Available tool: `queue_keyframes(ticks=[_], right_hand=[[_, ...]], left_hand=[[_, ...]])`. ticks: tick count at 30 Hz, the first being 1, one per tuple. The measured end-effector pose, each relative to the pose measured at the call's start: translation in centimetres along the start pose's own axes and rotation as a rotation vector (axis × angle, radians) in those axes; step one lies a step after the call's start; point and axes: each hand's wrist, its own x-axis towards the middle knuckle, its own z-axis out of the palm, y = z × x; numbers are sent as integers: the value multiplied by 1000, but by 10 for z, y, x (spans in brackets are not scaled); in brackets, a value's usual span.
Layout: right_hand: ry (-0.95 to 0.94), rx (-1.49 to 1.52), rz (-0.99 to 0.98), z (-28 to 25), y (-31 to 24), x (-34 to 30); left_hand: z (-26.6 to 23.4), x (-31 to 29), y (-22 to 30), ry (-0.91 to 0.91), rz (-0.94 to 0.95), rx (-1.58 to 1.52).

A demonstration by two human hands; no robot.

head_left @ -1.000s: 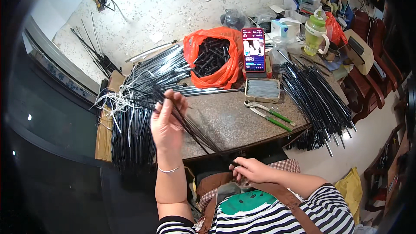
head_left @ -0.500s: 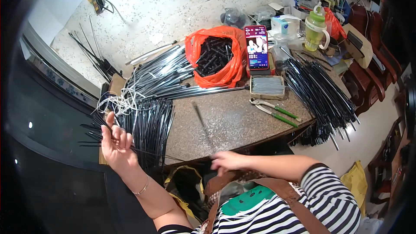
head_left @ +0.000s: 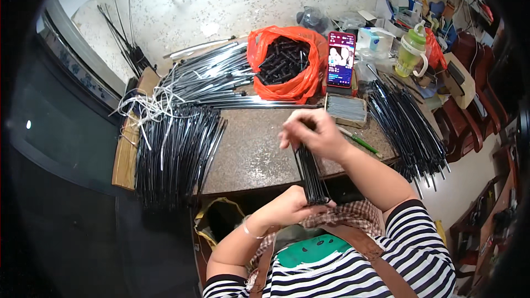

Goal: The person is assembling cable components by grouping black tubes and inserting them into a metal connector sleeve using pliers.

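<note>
In front of my body, a bundle of thin black rods [head_left: 310,174] stands slanting between my two hands. My left hand [head_left: 290,207] is closed around its lower end, close to my apron. At the upper end my right hand [head_left: 317,132] is curled, its fingertips meeting the rod tops; the exact grip is partly hidden. To the left, a thick pile of similar black rods [head_left: 171,154] hangs over the table's front edge, with tangled white ties [head_left: 152,102] lying over its top.
A red plastic bag [head_left: 262,49] full of short black tubes sits at the back beside silvery rods [head_left: 212,74]. A phone [head_left: 340,58], a box of thin grey pins [head_left: 346,109], green-handled pliers [head_left: 364,143] and more black rods [head_left: 406,127] are on the right, near a green bottle [head_left: 409,52].
My left hand has come from the left pile to the middle, now with the rod bundle in it. My right hand has moved up and right to the bundle's top. The view has shifted slightly.
</note>
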Motion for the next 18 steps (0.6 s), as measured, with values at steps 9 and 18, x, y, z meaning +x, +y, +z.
queue_keyframes(ticks=[9, 18], right_hand=[[276, 26, 155, -47, 62, 3], [292, 358, 86, -24, 74, -7]], left_hand=[[24, 13, -73, 456, 38, 763], [-26, 25, -110, 368, -158, 797]])
